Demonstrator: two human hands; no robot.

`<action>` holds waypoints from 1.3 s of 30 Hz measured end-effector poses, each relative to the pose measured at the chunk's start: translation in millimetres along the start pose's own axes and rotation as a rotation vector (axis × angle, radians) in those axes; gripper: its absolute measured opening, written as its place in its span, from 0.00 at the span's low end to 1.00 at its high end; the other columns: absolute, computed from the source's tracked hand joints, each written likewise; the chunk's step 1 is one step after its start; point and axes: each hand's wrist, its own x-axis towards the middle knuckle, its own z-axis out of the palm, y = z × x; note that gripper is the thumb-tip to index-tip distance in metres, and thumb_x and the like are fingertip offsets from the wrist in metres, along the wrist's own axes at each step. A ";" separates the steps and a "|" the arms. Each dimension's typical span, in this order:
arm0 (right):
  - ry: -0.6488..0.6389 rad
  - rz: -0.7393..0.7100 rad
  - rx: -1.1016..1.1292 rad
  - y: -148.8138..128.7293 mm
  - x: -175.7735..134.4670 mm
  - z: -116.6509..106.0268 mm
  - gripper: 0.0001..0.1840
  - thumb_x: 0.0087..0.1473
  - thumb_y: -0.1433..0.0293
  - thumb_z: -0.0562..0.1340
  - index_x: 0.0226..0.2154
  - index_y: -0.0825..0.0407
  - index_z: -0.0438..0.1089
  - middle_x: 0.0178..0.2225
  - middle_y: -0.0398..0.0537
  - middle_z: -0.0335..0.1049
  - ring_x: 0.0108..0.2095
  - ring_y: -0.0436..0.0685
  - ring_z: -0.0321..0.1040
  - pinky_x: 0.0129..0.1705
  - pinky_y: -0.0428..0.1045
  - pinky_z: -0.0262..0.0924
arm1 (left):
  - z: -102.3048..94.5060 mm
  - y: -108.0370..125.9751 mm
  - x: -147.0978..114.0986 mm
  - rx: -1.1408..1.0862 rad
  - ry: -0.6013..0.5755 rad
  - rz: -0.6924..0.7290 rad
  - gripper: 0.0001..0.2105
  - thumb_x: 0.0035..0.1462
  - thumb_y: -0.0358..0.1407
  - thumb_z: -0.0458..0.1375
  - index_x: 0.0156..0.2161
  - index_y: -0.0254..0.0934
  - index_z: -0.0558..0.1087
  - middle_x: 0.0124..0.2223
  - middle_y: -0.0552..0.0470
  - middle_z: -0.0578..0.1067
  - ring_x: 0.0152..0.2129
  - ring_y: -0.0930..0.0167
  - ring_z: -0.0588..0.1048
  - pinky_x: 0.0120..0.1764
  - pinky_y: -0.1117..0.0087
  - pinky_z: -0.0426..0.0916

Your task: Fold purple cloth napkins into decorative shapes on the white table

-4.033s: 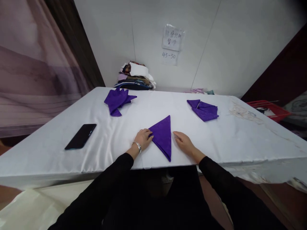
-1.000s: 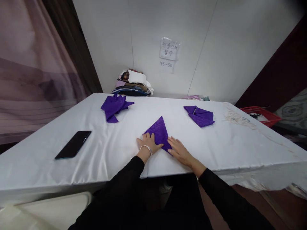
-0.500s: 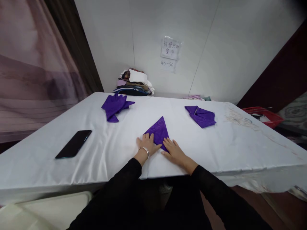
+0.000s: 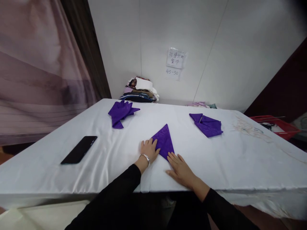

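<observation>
A purple cloth napkin (image 4: 165, 142), folded to a triangle with its point away from me, lies flat on the white tablecloth (image 4: 115, 156). On its left corner rests my left hand (image 4: 149, 150), palm down with fingers spread, a silver bracelet at the wrist. The fingertips of my right hand (image 4: 179, 168) touch the lower right edge of the napkin, fingers stretched out. Neither hand grips anything. The parts of the napkin under my fingers are hidden.
At the back left stands a folded purple napkin (image 4: 120, 113); another folded purple napkin (image 4: 206, 125) lies to the right. A black phone (image 4: 79, 150) is at the left. Behind are a clothes pile (image 4: 141, 91), a wall sign (image 4: 176, 58) and a red basket (image 4: 278, 126).
The camera view has tilted up and turned slightly left, so everything sits lower and further right. My right hand has slid outward to the napkin's lower right edge; my left hand stays on its corner.
</observation>
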 end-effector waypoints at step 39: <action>0.199 -0.298 0.129 55.0 36.4 -10.0 0.22 0.51 0.76 0.52 0.47 0.50 0.68 0.49 0.51 0.68 0.55 0.58 0.57 0.54 0.59 0.53 | -3.7 -10.8 -1.7 -0.390 -0.270 0.465 0.24 0.45 0.35 0.58 0.51 0.45 0.67 0.58 0.49 0.64 0.58 0.61 0.56 0.58 0.48 0.42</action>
